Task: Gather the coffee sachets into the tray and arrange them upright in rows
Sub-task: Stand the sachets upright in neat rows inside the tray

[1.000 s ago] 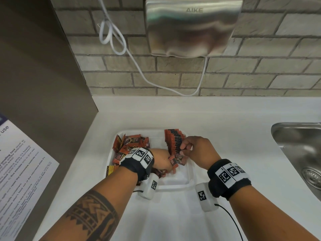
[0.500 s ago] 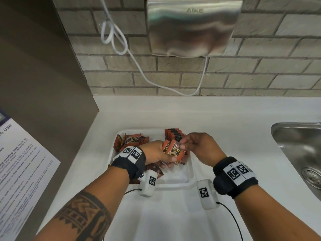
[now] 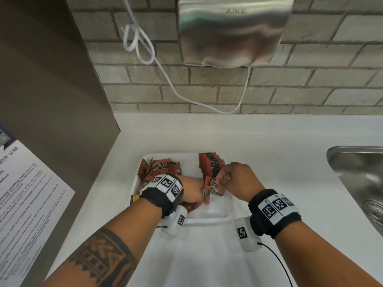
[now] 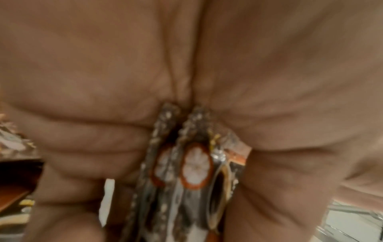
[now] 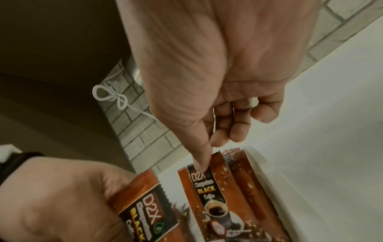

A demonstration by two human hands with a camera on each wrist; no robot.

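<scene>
A white tray (image 3: 207, 220) sits on the counter. A row of upright brown coffee sachets (image 3: 211, 165) fills its back right, and a loose pile of sachets (image 3: 160, 167) lies at its back left. My left hand (image 3: 194, 192) is low in the tray and grips a small bunch of sachets (image 4: 194, 170), seen edge-on against the palm. My right hand (image 3: 224, 180) pinches the top edge of one sachet (image 5: 209, 194) between thumb and forefinger, holding it upright at the near end of the row (image 5: 238, 162). The left hand's front sachet (image 5: 143, 206) is right beside it.
A yellowish sachet (image 3: 134, 198) lies by the tray's left rim. A steel sink (image 3: 360, 183) is at the right. A hand dryer (image 3: 234, 30) with a white cord (image 3: 136, 40) hangs on the brick wall. A grey panel with a printed notice (image 3: 22, 195) stands left.
The left hand raised its bunch toward the right hand, then sank back into the tray. The right hand took one sachet from it and now holds it against the row's near end.
</scene>
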